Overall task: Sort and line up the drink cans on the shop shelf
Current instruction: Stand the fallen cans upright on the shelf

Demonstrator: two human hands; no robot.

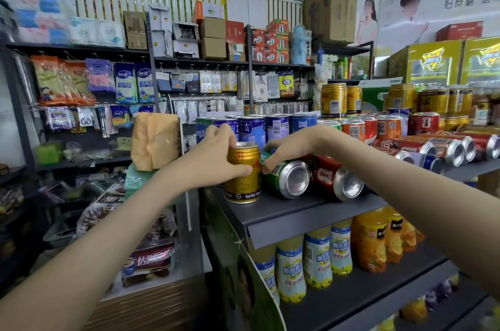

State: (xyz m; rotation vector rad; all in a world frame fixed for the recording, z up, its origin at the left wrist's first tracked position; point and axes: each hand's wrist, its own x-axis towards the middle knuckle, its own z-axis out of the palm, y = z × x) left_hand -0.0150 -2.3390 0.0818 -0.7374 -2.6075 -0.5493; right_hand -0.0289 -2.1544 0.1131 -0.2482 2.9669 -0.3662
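Left hand (216,152) is wrapped round the gold can (243,182), fingers over the rim and thumb pressed on its front, and that can stands upright at the front left corner of the shelf (297,211). Right hand (286,149) is right beside it, fingers curled over the far end of the green can (286,179), thumb tucked low against its side. The green one lies on its side with its silver base facing us and touches the gold can. Just to its right a red can (332,176) lies the same way, base out, pressed against the green (both flat on the dark shelf board). Behind the hands a row of blue cans (276,127) stands upright, with orange cans (354,129) upright next to them. Further right, more red cans (446,149) lie tipped over in a row along the shelf front. At the back, tall gold cans (333,99) stand above the rest. On the shelf below, yellow juice bottles (316,260) stand side by side.
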